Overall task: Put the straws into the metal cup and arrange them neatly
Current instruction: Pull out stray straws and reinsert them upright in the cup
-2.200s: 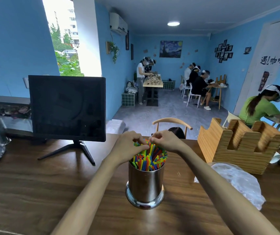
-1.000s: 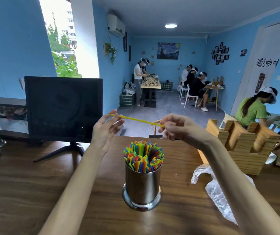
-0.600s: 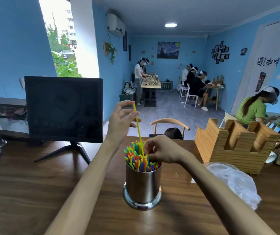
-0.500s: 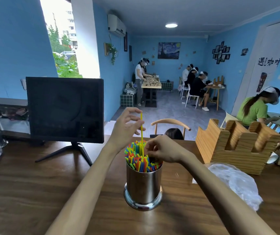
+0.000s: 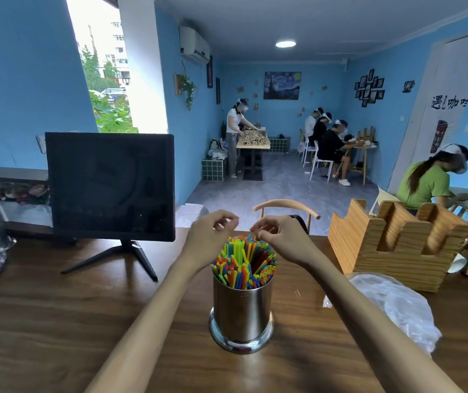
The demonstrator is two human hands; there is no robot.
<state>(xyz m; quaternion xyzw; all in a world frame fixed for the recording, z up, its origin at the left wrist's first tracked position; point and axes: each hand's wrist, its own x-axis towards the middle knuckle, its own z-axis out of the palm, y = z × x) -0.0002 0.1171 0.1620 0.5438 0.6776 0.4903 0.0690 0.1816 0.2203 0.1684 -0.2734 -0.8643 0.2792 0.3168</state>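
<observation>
Fingers of both hands are loosely curled just above the straws (image 5: 242, 262), and neither hand seems to grasp anything: the left hand (image 5: 213, 236) hangs at the left of the bundle, the right hand (image 5: 279, 236) at its right, with thumb and forefinger tips close together on each. No straw shows between those tips, though they are small in the view and a thin one could hide there.

The straws stand packed in the cup (image 5: 241, 310), which sits upright on the table (image 5: 56, 321) straight ahead, between the forearms. Their tops fan out a little and lean toward the near rim; some at the back stand higher than the rest.

The step in hand looks like the tidying. To do it well, I judge that light taps with flat fingertips on the taller ends would level them, and a gentle squeeze from both sides would gather the fan upright. The cup is narrow and tall, so pressing sideways could tip it; one hand steadying the wall would help. Pinching single straws risks pulling neighbours up with them.

Counted: one cup, two hands, one dark monitor (image 5: 110, 185) on a stand at the left, one wooden rack (image 5: 391, 245) at the right, one crumpled clear bag (image 5: 397, 307) beside it. The straws are far too many and too tightly packed to count; green, yellow, red, blue and orange ones show. No loose straw lies on the table in view.
</observation>
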